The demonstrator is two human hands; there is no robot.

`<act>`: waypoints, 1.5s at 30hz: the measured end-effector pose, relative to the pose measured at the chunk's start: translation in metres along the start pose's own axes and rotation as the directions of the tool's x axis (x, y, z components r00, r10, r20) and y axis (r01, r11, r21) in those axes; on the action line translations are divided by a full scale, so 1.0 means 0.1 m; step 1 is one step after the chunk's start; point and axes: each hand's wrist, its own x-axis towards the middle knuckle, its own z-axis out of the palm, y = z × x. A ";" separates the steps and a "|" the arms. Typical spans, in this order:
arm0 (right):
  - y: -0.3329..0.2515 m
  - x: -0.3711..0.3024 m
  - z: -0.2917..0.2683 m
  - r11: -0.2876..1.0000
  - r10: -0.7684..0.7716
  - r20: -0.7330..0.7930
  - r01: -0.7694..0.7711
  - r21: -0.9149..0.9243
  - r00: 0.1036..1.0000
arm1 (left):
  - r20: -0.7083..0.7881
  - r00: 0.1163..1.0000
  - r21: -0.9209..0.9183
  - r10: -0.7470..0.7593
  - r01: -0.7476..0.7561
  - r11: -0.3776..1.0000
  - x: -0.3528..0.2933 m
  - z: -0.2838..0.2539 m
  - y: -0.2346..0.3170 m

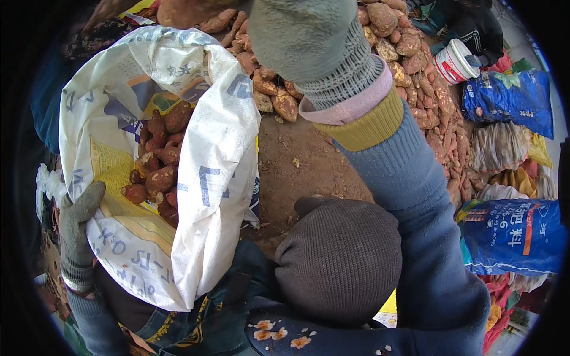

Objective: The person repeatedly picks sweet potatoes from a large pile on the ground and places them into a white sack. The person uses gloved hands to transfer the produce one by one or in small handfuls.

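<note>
At the left my gloved left hand (81, 215) is closed on the rim of a white woven sack (222, 127). The sack stands open, its mouth rolled outward, with several reddish-brown sweet potatoes (161, 178) inside. My gloved right hand (303, 37) is raised high at the top edge, beyond the sack and to its right. A large brown sweet potato (199, 12) shows beside this glove, apparently in its grip, though the fingers run out of the picture. Both gloves are grey and dirty.
A long heap of sweet potatoes (415, 68) lies beyond my right arm. Blue printed bags (513, 237) and a white bucket (456, 61) stand along the right. Bare brown soil (297, 169) lies between sack and heap. A rounded dark ribbed-knit shape (344, 261) fills the lower middle.
</note>
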 end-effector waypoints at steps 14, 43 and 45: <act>1.92 -1.97 -0.48 0.044 0.778 -0.594 -0.962 -0.271 0.203 | -0.068 0.997 0.082 -0.038 0.044 0.996 -0.07 -0.13 -0.07; 2.54 -2.13 -0.18 0.092 0.939 -0.339 -0.992 0.092 0.056 | -0.189 0.981 0.003 -0.033 0.034 0.999 -0.07 -0.19 -0.15; 2.34 -2.41 -0.10 0.195 0.980 -0.135 -0.803 0.564 0.144 | -0.196 0.981 0.063 -0.006 0.019 0.998 -0.07 -0.24 -0.19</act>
